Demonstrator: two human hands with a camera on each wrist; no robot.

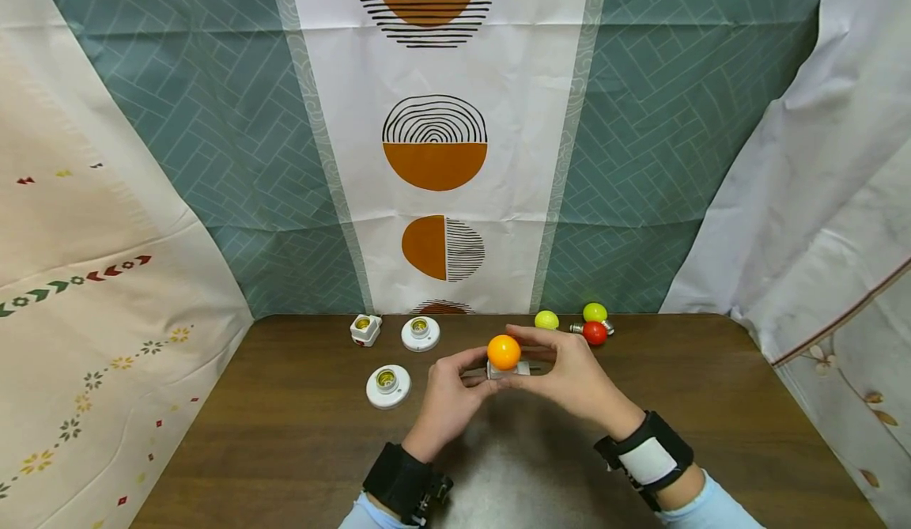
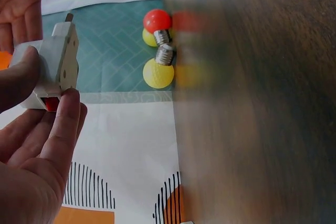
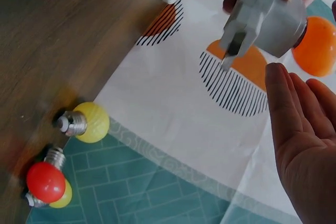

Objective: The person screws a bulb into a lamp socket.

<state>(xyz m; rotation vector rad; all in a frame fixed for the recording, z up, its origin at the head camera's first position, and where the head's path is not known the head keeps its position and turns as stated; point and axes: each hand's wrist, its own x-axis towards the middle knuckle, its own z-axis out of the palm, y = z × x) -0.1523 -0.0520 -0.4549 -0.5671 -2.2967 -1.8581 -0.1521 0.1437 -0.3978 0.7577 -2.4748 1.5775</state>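
My left hand [image 1: 455, 393] grips a white plug-in lamp socket [image 2: 50, 61] between thumb and fingers, above the table. A red switch [image 2: 51, 103] shows on its side, and metal plug prongs [image 3: 227, 62] stick out of one end. An orange bulb [image 1: 504, 352] sits in the socket's mouth, its base hidden inside. My right hand [image 1: 569, 375] is beside the bulb and socket. In the right wrist view its fingers [image 3: 283, 95] are extended and lie close by the orange bulb [image 3: 316, 46].
Left on the brown table [image 1: 299, 450] stand two round white lamp holders [image 1: 387, 387] [image 1: 421, 334] and a square white socket [image 1: 366, 330]. Back right lie a red bulb [image 1: 595, 333] and two yellow bulbs [image 1: 546, 320] [image 1: 595, 312]. A patterned cloth [image 1: 640, 157] hangs behind.
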